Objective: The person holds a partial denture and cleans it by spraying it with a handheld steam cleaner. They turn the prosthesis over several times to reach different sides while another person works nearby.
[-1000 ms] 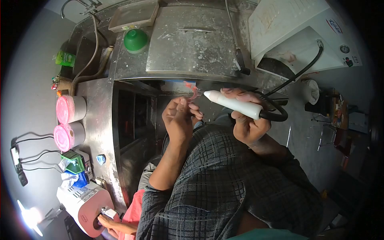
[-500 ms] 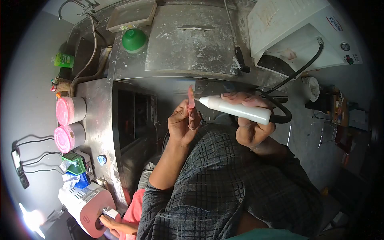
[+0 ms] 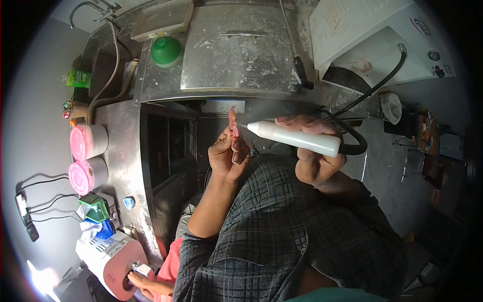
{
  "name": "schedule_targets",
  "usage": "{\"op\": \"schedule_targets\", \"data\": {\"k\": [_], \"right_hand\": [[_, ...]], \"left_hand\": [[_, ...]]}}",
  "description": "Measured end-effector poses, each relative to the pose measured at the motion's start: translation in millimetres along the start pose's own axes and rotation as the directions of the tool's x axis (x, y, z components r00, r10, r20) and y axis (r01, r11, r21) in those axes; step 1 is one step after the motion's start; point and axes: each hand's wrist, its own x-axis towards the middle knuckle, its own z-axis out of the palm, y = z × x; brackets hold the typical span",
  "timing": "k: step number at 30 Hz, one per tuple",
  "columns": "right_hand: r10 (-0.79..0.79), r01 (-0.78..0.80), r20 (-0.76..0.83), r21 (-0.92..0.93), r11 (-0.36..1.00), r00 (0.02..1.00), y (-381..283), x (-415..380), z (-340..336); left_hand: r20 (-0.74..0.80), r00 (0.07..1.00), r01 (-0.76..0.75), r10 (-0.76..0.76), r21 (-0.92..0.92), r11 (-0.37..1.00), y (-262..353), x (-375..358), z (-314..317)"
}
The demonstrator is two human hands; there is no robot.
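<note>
Pink piece (image 3: 233,120): upright in front of the person, over the gap below the table (image 3: 241,95) edge. Left hand (image 3: 225,155) has its lower end pinched between fingers, upper part free. Right hand (image 3: 314,167): fingers wrapped round the white wand (image 3: 299,139), thin tip aimed at the piece, near it; can't tell if touching. I'd aim clear of the left fingers, grip the piece low but firm, and turn the piece rather than swing the wand. Hose (image 3: 355,143) loops behind the right hand to the white box (image 3: 382,50); slack helps, drag would spoil aim.
</note>
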Motion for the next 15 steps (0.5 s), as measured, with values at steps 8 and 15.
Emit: {"op": "schedule_targets", "data": {"k": [8,15], "right_hand": [[-0.103,0.103,0.152,0.003,0.995,0.983,7.3,4.3,-5.9],[-0.048,0.036,0.136,0.088,0.996,0.990,5.8,5.6,-2.7]], "left_hand": [[-0.006,0.996,0.094,-0.094,0.066,0.993,8.6,0.4,-8.2],[-0.064,0.997,0.037,-0.033,0.069,0.997,6.3,0.1,-2.8]]}}
